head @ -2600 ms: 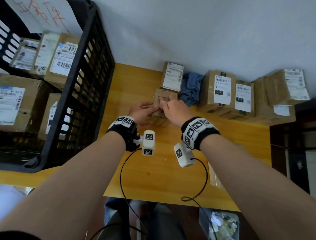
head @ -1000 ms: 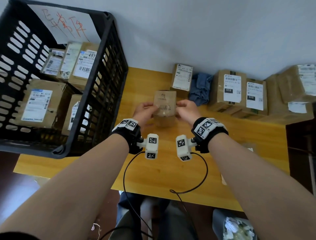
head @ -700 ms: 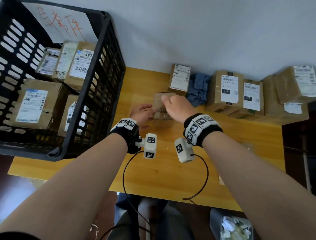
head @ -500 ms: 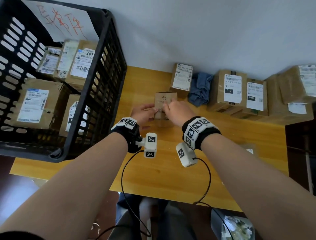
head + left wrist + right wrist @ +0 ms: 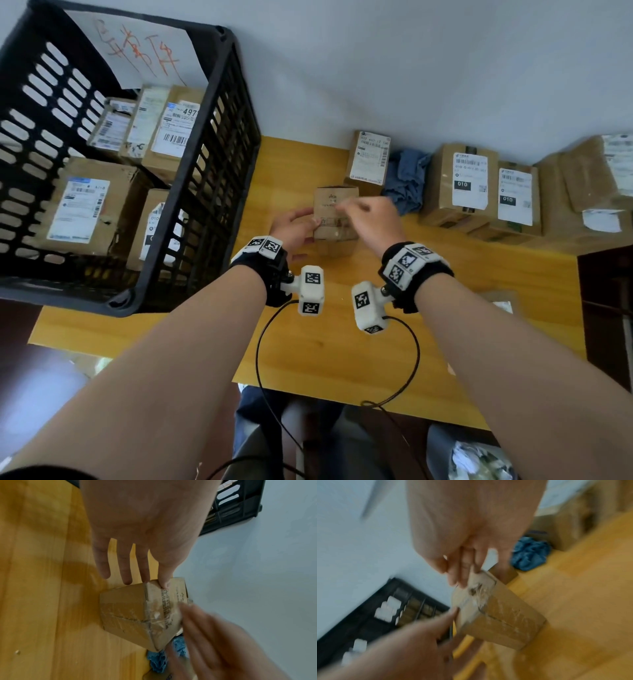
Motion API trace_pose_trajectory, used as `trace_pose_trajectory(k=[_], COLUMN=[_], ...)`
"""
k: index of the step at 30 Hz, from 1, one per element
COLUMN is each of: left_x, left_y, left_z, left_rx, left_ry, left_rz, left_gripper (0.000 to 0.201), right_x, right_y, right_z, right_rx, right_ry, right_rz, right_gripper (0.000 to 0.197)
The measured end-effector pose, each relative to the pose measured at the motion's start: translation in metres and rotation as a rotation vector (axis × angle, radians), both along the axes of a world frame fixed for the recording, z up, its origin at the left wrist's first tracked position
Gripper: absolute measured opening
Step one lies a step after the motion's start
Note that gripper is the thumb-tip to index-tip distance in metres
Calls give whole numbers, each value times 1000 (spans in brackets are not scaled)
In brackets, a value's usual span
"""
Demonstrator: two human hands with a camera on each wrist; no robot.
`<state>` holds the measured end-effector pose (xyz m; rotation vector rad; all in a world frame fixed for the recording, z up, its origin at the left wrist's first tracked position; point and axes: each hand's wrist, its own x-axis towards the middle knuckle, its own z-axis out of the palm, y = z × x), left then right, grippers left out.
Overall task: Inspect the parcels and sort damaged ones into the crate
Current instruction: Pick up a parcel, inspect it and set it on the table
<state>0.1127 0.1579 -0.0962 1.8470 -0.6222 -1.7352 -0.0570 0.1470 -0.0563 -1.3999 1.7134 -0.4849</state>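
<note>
Inspection step. Left hand pinches small brown cardboard parcel; right hand, fingers straight, probes torn top. Next: probably black plastic crate.

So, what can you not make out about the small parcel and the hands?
- Right hand: motion-blurred in all views, so its grip on the small parcel is unclear.
- Parcel's far side: hidden in the head view by the left hand and the box itself.
- Its print: too blurred to read, left wrist view.
- Rightmost parcel: cut off by the head view's edge.
</note>
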Motion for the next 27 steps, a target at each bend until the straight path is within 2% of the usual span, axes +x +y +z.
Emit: trace_pose_trajectory(k=[2,5,7,8,11,14,16,18,21,23,27], left_x=[1,-2,-5,-6,-5,1,3,4,11,22,58], left_y=[5,12,16,18,17,7,-1,-11,-19,-21,-24], left_z=[-2,-4,1,5,21,50,76,105,145,163,185], left_rx=[-12,-22,-20,-12,-71,-297,-424,-495,-508,-490,-528], left_ry=[10,-2,21,60,107,-53,-149,-158,-140,-131,-136], left_rz=[-15,-18,22,56,132,195,191,179,187,202,219], left_gripper=[41,42,32,27,33,28,29,41,84,104,106], right_x=[-10,-11,-6,-4,-4,-8,-8,-5,5,13,43], right_y=[-4,-2,3,5,6,-3,-11,-21,-33,-37,-43], right_z=[-1,-4,4,8,20,47,70,90,112,128,155], right_rx=[-41,249,398,414,406,345,328,325,301,264,230], right_ry=[-92,-162,-298,-317,-413,-494,-511,-582,-694,-711,-743], right_rz=[-215,-269,-319,-329,-370,-355,-302,-290,-291,-268,-210], right_gripper=[30,48,53,54,64,56,59,66,52,54,44])
